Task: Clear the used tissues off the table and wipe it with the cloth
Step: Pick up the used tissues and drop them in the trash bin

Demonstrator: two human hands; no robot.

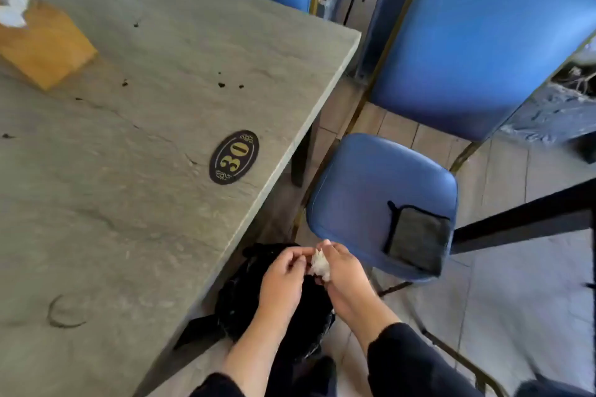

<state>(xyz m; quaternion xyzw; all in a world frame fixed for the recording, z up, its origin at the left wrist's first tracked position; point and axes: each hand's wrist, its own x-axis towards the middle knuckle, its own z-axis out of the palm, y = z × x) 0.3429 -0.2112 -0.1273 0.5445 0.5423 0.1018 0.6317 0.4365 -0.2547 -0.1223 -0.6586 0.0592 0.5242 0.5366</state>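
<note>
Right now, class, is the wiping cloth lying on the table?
No, the dark cloth lies on the seat of the blue chair, beside the table, not on it.

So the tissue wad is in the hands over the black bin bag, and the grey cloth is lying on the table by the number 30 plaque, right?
Not quite. The head view shows the grey cloth on the blue chair seat, not on the table. The rest holds: the right hand holds the tissue wad, with the left hand at it, over the black bin bag.
</note>
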